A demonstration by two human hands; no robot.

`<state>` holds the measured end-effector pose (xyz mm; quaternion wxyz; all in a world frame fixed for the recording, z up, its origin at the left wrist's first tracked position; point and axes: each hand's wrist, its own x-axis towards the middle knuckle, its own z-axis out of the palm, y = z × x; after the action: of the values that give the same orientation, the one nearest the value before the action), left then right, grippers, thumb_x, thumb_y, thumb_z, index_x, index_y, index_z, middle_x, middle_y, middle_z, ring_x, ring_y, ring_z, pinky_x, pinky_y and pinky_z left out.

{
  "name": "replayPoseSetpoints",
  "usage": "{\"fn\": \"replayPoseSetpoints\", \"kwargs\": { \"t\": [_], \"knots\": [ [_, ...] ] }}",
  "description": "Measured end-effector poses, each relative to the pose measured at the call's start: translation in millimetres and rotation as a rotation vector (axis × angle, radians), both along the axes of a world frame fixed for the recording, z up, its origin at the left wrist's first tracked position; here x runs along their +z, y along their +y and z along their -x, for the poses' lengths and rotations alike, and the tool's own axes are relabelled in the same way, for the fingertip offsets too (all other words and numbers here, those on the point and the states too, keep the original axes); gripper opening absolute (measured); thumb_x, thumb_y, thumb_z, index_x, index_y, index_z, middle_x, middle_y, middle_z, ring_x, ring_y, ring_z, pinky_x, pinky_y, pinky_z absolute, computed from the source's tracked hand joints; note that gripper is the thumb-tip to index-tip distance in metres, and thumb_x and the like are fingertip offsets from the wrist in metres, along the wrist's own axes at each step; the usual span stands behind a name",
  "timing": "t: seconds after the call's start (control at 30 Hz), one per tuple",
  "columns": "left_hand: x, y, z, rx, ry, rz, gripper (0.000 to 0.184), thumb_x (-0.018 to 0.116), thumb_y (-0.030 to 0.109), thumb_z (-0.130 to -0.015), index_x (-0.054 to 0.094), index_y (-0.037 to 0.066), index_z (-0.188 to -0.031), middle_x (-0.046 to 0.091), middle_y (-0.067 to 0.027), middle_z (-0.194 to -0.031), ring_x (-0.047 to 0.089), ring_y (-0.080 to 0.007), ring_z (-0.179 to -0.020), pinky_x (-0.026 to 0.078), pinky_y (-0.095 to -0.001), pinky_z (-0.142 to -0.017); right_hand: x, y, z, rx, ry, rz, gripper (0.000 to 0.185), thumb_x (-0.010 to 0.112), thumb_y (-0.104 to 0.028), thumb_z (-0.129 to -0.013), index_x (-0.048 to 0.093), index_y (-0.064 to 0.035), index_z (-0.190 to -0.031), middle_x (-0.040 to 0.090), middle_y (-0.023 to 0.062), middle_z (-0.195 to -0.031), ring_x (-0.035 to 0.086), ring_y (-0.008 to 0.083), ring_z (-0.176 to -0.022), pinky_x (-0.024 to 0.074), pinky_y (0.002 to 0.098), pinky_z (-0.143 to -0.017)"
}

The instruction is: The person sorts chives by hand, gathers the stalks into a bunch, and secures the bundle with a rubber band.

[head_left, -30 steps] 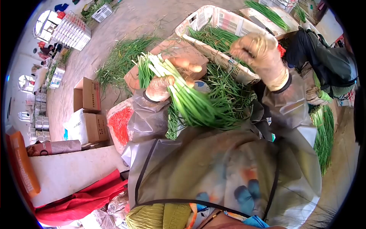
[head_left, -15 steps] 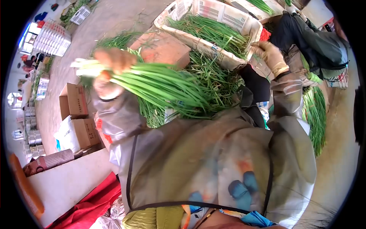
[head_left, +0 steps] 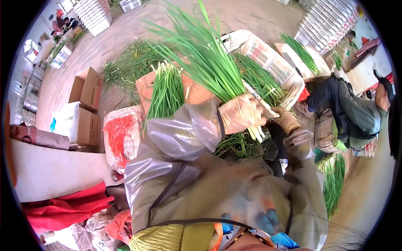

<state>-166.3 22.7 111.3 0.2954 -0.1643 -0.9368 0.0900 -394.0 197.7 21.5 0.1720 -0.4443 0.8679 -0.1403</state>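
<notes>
My left hand, in a tan glove, is closed around a bunch of green chives. The leaves fan up and away, and the pale cut ends stick out below the fist. Beside it, my gloved right hand has its fingers curled together near the close corner of the white plastic crate; what they pinch, if anything, is hidden. More chives lie inside the crate. Another bunch of chives rests on the brown board, pale ends pointing away.
Loose greens cover the floor behind the board. Left of me are cardboard boxes and a sack with red ties. A co-worker's dark-clothed legs are at right, near stacked white crates.
My left hand has swung the chives from the left over to my right hand, turning the pale ends down and right. The view has shifted, showing the bunch on the board.
</notes>
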Motion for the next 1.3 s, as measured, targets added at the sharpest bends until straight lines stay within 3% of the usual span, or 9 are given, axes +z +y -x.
{"fn": "replayPoseSetpoints", "kwargs": {
  "t": [0.23, 0.47, 0.57, 0.63, 0.77, 0.9, 1.0, 1.1, 1.3],
  "knots": [
    [21.8, 7.8, -23.3, 0.009, -0.007, -0.145, 0.006, 0.051, 0.021, -0.070, 0.045, 0.021, -0.072, 0.044, 0.0021, -0.070, 0.050, -0.0161, -0.071, 0.041, -0.0293, -0.067, 107.3, -48.4, -39.9, -0.001, -0.634, 0.619, 0.023, 0.054, -0.008, -0.086, 0.058, -0.0025, -0.108, 0.063, 0.0062, -0.097, 0.057, 0.0124, -0.084, 0.0447, 0.0225, -0.073],
    [40.2, -29.2, -44.0, -1.085, -0.205, -1.625, 0.036, 0.062, 0.037, -0.079, 0.061, 0.005, -0.096, 0.063, -0.0086, -0.096, 0.059, -0.0254, -0.082, 0.045, -0.0385, -0.073, 113.0, -129.5, -119.3, 0.634, -1.022, 0.728, 0.076, 0.046, -0.058, -0.081, 0.038, 0.0041, -0.125, 0.045, 0.0188, -0.124, 0.042, 0.0267, -0.116, 0.0340, 0.0400, -0.096],
    [0.4, -87.2, -44.2, -0.726, 0.146, -1.918, 0.033, 0.066, 0.020, -0.076, 0.054, 0.000, -0.099, 0.062, -0.0136, -0.083, 0.060, -0.0242, -0.076, 0.050, -0.0365, -0.067, 74.7, -131.5, -152.8, 0.445, -1.519, 0.454, 0.085, 0.074, -0.038, -0.069, 0.029, -0.0051, -0.133, 0.045, 0.0084, -0.121, 0.044, 0.0195, -0.111, 0.0352, 0.0328, -0.094],
    [-14.7, -110.0, -50.7, -0.575, 0.394, -2.432, 0.028, 0.065, 0.017, -0.076, 0.053, 0.002, -0.097, 0.057, -0.0090, -0.077, 0.057, -0.0217, -0.069, 0.049, -0.0340, -0.061, 47.7, -143.8, -184.1, 0.387, -1.205, 0.534, 0.085, 0.079, -0.023, -0.065, 0.031, -0.0031, -0.131, 0.049, 0.0052, -0.114, 0.046, 0.0146, -0.101, 0.0384, 0.0292, -0.089],
    [-49.0, -171.2, -45.6, -0.560, 0.438, -2.671, 0.029, 0.061, 0.014, -0.080, 0.051, 0.000, -0.103, 0.056, -0.0105, -0.081, 0.056, -0.0233, -0.074, 0.048, -0.0338, -0.067, 18.3, -193.8, -192.7, 0.208, -1.182, 0.454, 0.054, 0.075, -0.019, -0.069, 0.049, 0.0001, -0.112, 0.056, 0.0032, -0.096, 0.051, 0.0118, -0.085, 0.0438, 0.0261, -0.078],
    [-67.9, -231.2, -89.9, 0.284, 0.525, -2.177, 0.048, 0.060, 0.030, -0.083, 0.047, 0.002, -0.120, 0.056, -0.0075, -0.111, 0.053, -0.0169, -0.099, 0.039, -0.0307, -0.090, 13.1, -270.5, -164.0, -0.011, -1.370, 0.239, 0.028, 0.069, -0.019, -0.075, 0.060, -0.0030, -0.096, 0.059, 0.0041, -0.079, 0.055, 0.0125, -0.070, 0.0452, 0.0244, -0.063],
    [-181.1, -316.3, -141.5, 0.706, 0.453, -1.724, 0.058, 0.066, 0.024, -0.079, 0.040, -0.004, -0.123, 0.053, -0.0088, -0.102, 0.048, -0.0157, -0.090, 0.043, -0.0295, -0.077, -17.0, -330.5, -155.6, -0.230, -1.454, 0.249, 0.019, 0.066, -0.018, -0.075, 0.061, -0.0047, -0.088, 0.059, 0.0040, -0.071, 0.056, 0.0134, -0.062, 0.0452, 0.0252, -0.056],
    [-273.7, -337.4, -167.8, 0.737, 0.419, -1.992, 0.070, 0.071, 0.030, -0.074, 0.038, -0.004, -0.125, 0.053, -0.0107, -0.106, 0.048, -0.0177, -0.091, 0.040, -0.0324, -0.081, -110.5, -380.5, -161.6, -0.261, -1.251, 0.307, 0.025, 0.070, -0.019, -0.070, 0.064, -0.0050, -0.090, 0.063, 0.0058, -0.081, 0.058, 0.0192, -0.066, 0.0457, 0.0301, -0.062],
    [-207.2, -285.5, -141.7, 1.194, -0.101, -1.407, 0.070, 0.067, 0.047, -0.073, 0.047, -0.001, -0.119, 0.058, -0.0179, -0.103, 0.054, -0.0262, -0.099, 0.040, -0.0349, -0.084, -136.3, -402.0, -249.9, -0.143, -0.698, 0.203, 0.066, 0.067, -0.036, -0.066, 0.045, 0.0004, -0.116, 0.059, 0.0243, -0.101, 0.058, 0.0364, -0.094, 0.0440, 0.0377, -0.083]
  ]
}}
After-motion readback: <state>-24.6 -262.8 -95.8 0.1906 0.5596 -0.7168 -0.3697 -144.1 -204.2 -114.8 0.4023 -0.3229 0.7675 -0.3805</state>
